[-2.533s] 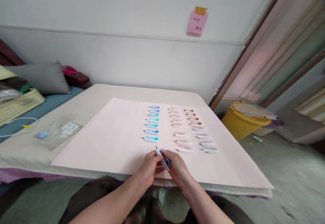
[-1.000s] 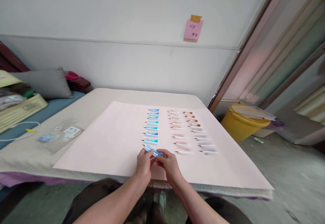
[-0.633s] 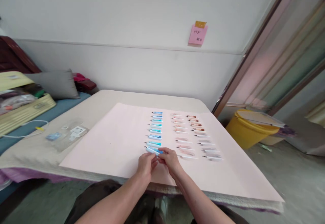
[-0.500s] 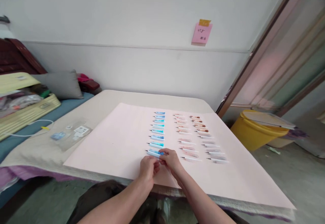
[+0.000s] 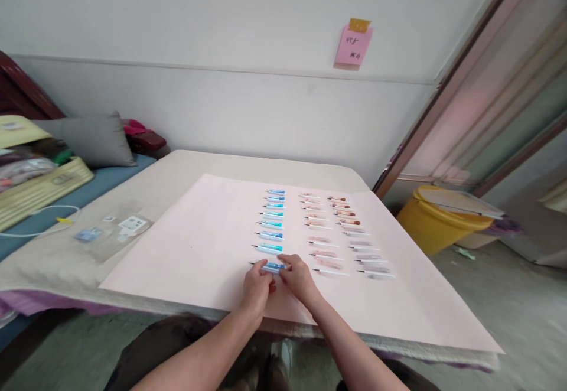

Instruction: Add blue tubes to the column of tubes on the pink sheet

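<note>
A large pale pink sheet covers the table. On it lie three columns of small pens: a blue column, a pinkish column and a brown-to-grey column, all with tips pointing left. My left hand and my right hand meet at the near end of the blue column. Both pinch one blue pen, which lies flat on the sheet just below the last pen of that column.
A clear plastic bag with small cards lies on the beige table cover at left. Beyond it are a grey pillow and a yellowish crate. A yellow bucket stands on the floor at right. A pink note hangs on the wall.
My hands carried the blue pen from near the table's front edge forward to the sheet. It went from tilted in the air to lying level at the near end of the blue column.
</note>
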